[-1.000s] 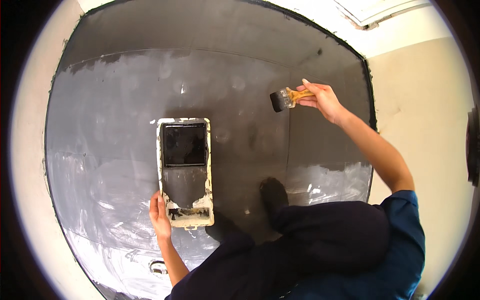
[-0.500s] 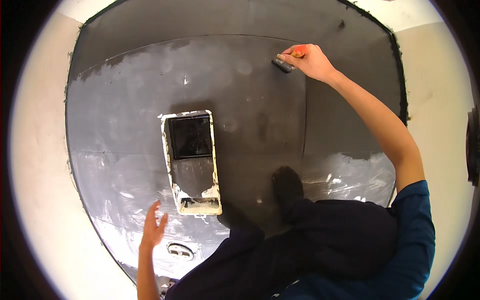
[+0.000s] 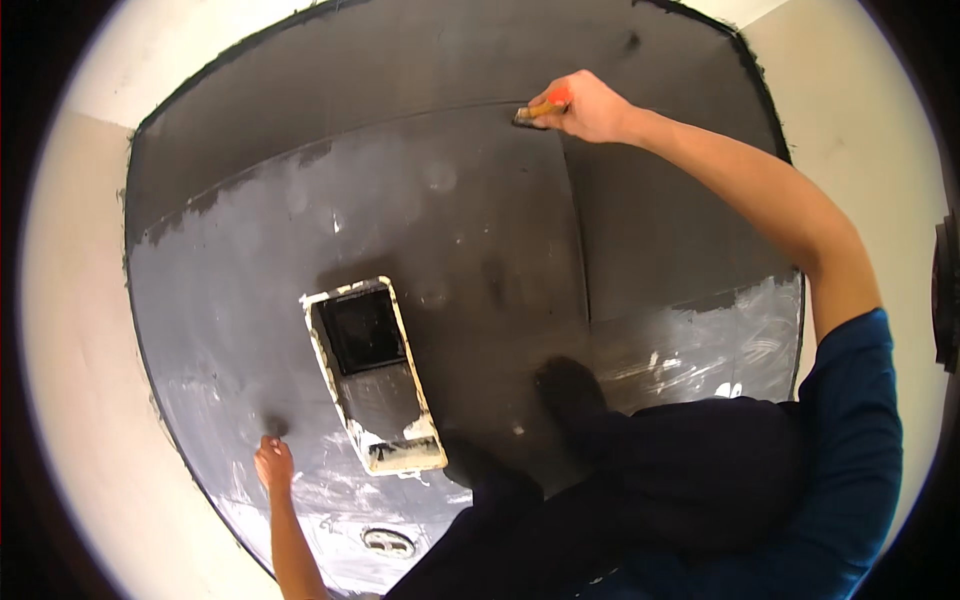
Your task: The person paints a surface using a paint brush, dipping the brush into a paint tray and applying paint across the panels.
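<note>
A paintbrush [image 3: 541, 112] with an orange-tan handle and dark bristles is gripped in my right hand [image 3: 590, 106]. Its bristles are at the dark-coated floor [image 3: 520, 200], close to a thin seam line. Lower left, my left hand [image 3: 273, 463] is down by the floor with its fingers curled in, and I see nothing in them. Between my hands lies a long paint tray [image 3: 398, 318], its pale rim smeared with dark paint. Glossy black paint [image 3: 362, 330] fills its far, deep end.
A round metal floor fitting [image 3: 388, 543] sits below the tray. My dark shoe [image 3: 570, 390] stands right of the tray. Pale walls [image 3: 75, 250] border the floor, with a ragged black edge along them. Toward me the floor shows shiny, streaked patches [image 3: 690, 350].
The view has tilted and shifted. My right hand has moved the brush left, up to the seam line. My left hand has gone from spread fingers to curled, lower to the floor.
</note>
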### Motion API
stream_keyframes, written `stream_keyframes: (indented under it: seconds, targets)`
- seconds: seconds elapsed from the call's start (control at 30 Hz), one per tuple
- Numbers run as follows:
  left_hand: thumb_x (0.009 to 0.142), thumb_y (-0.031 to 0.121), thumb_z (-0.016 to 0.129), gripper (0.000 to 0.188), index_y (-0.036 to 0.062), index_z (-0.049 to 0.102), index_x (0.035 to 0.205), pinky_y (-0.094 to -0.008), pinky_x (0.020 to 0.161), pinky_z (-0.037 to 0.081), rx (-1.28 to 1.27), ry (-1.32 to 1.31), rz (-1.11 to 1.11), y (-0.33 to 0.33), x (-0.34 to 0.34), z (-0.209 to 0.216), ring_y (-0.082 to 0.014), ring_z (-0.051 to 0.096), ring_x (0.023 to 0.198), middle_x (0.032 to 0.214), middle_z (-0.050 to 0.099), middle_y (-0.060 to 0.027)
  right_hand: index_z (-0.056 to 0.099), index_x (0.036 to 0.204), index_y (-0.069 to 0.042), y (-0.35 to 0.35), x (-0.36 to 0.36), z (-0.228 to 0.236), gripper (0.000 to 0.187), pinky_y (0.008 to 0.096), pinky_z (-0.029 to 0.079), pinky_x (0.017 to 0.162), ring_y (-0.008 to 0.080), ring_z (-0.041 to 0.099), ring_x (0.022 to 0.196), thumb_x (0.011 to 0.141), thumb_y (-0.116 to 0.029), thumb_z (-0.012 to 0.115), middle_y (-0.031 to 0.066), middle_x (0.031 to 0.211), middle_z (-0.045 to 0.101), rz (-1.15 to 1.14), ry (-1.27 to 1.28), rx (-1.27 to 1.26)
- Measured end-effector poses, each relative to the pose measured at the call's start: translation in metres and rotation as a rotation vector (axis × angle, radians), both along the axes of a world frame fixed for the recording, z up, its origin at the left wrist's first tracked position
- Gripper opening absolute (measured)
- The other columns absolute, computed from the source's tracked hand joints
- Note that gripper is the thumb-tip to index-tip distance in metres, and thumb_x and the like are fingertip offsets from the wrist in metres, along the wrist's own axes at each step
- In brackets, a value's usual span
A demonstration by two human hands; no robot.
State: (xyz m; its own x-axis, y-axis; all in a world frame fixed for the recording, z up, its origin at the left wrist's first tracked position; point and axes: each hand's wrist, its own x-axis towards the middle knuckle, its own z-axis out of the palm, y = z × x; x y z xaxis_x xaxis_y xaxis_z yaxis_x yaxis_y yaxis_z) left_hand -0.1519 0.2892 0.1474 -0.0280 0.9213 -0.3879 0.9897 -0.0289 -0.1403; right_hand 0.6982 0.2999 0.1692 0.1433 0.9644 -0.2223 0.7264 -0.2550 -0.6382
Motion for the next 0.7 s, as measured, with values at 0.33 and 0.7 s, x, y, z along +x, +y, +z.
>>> stream_keyframes:
  seconds: [0.33,0.7]
  targets:
    - [0.105,0.045,0.055,0.065,-0.0013,0.04,0.148,-0.054,0.115,0.031,0.348,-0.002,0.176,-0.045,0.011,-0.061,-0.0424,0.037,0.137,0.15,0.037,-0.0218,0.075,0.113,-0.008,-0.013,-0.026,-0.065,0.026,0.0465,0.055,0.085,0.0371,0.069,0.1,0.088,-0.009,0.071,0.0141,0.107,0.075,0.191,-0.165,0.313]
    - [0.106,0.064,0.042,0.088,-0.0054,0.026,0.157,-0.0529,0.125,0.022,0.226,0.029,0.267,-0.045,0.025,-0.068,-0.0405,0.02,0.152,0.163,0.019,-0.0239,0.072,0.117,-0.004,-0.04,-0.042,-0.076,0.036,0.0453,0.055,0.09,0.0371,0.068,0.103,0.08,-0.004,0.074,0.0146,0.109,0.074,0.139,-0.155,0.223]
